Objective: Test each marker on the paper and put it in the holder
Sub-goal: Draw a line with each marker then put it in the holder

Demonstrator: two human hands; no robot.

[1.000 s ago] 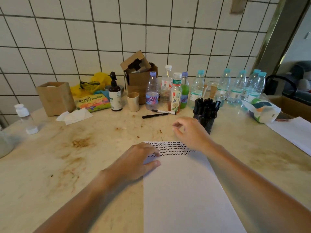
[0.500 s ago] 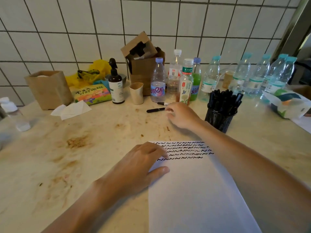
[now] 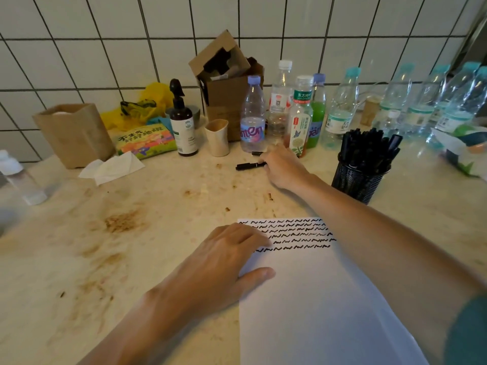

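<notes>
A white sheet of paper (image 3: 324,299) lies on the counter, with several rows of black squiggles along its top. My left hand (image 3: 224,262) rests flat on the paper's left edge, fingers spread. My right hand (image 3: 283,168) reaches far forward, and its fingertips touch the right end of a black marker (image 3: 246,165) lying on the counter. A second marker (image 3: 257,153) lies just behind it, mostly hidden by the hand. The black mesh holder (image 3: 358,180), to the right of my right hand, is packed with several black markers.
Several plastic bottles (image 3: 253,117) line the tiled wall behind the markers, with a paper cup (image 3: 217,137), a dark pump bottle (image 3: 181,122), an open cardboard box (image 3: 226,83), a brown bag (image 3: 72,133) and crumpled tissue (image 3: 113,167). A packet (image 3: 463,151) lies at right.
My right hand moved from above the paper forward and left to the loose marker by the bottles. The left hand stayed on the paper. The camera came closer.
</notes>
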